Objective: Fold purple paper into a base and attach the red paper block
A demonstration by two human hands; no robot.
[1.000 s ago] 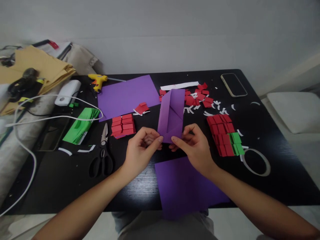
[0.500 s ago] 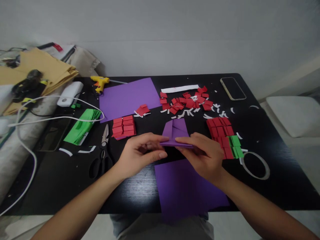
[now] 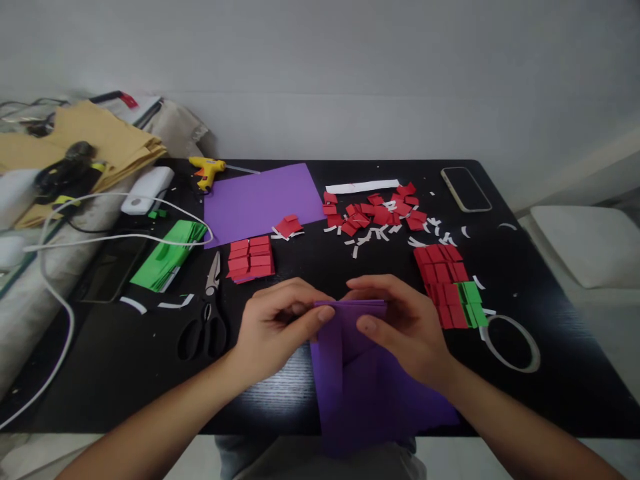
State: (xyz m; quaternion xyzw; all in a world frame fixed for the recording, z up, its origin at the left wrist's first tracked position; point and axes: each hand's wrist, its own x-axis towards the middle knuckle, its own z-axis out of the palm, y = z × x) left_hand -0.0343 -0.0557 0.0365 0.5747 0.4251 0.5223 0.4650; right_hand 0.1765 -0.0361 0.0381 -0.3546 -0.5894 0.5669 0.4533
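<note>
My left hand [image 3: 273, 327] is closed on the top left corner of a folded purple paper [image 3: 356, 337], thumb in front and fingers behind. At the top right of the same paper, my right hand [image 3: 413, 327] holds it loosely between its thumb and fingers. The folded piece hangs with its flaps facing me and its top edge level. Beneath it, a flat purple sheet [image 3: 415, 393] lies over the front edge of the table, partly covered. Black-handled scissors [image 3: 210, 313] rest left of my left hand.
Stacked red folded papers [image 3: 250, 259] and green ones [image 3: 170, 257] lie on the left. Loose red pieces [image 3: 380, 213] and white scraps are scattered beyond my hands. A tape roll [image 3: 513, 343], phone [image 3: 466, 189], yellow glue gun [image 3: 207, 172] and white cable [image 3: 70, 320] lie around.
The folded purple paper has flipped from lying away from me to hanging down toward me. My right thumb now shows on its front, and the view has shifted slightly.
</note>
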